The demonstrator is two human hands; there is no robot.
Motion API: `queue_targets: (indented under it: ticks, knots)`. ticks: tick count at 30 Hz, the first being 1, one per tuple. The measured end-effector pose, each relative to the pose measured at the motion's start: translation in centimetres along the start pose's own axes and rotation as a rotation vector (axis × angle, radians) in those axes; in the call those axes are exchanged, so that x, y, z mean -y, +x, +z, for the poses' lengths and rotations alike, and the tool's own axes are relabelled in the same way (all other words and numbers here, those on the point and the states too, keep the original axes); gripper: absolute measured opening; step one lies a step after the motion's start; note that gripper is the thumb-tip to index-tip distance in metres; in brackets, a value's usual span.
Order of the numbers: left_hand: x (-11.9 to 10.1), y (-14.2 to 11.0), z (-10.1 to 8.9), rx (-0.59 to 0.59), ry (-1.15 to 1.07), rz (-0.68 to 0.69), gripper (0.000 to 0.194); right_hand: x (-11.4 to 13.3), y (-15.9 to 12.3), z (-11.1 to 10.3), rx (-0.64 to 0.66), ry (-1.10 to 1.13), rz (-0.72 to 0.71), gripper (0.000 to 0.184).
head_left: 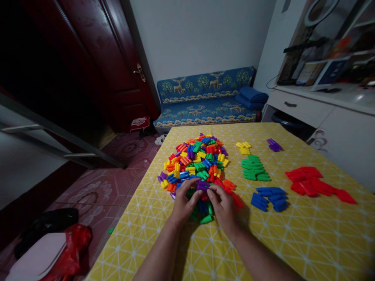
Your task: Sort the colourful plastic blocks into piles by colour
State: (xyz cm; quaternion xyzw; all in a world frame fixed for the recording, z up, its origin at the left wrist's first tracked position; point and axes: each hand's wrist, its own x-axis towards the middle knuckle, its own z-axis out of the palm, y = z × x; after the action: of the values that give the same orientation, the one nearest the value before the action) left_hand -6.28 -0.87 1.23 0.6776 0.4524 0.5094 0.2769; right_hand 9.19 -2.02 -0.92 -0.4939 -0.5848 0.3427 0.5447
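Grip: a purple block [202, 185] is pinched between the fingertips of the left hand [186, 198] and the right hand [222, 201], both closed in on it from either side.
Purple block's place: it is held above the near end of the mixed pile [197, 156], in the gap between the two hands.
Under the hands: green, blue and red pieces are partly hidden by the fingers; a green piece [206, 219] is seen between the wrists.
Mixed pile: red, orange, yellow, green, blue and purple pieces are heaped together.
Sorted by colour, right of the pile: a yellow group [244, 147] is placed near the far edge, with a green group [254, 168] just nearer and a blue group [270, 198] nearer again; a purple group [274, 145] and a red group [318, 183] are set farther right.
Table: it is covered by a yellow patterned cloth [140, 242].
Beyond: a blue sofa [202, 112] is placed against the wall.
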Motion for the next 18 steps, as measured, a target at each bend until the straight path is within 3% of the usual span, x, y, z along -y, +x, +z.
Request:
queue_targets:
  ticks: [4,9,18]
  knots:
    - [-0.13,0.0,0.06,0.001,0.015,0.006,0.031,-0.16,-0.1,0.04,-0.07,-0.084,-0.118,0.029]
    - [-0.58,0.04,-0.08,0.037,0.069,0.07,0.014,0.05,-0.21,-0.22,-0.01,-0.298,-0.309,0.04]
    - [-0.22,0.24,0.04,0.034,0.109,0.11,0.014,-0.1,-0.04,-0.47,-0.045,-0.382,-0.299,0.043]
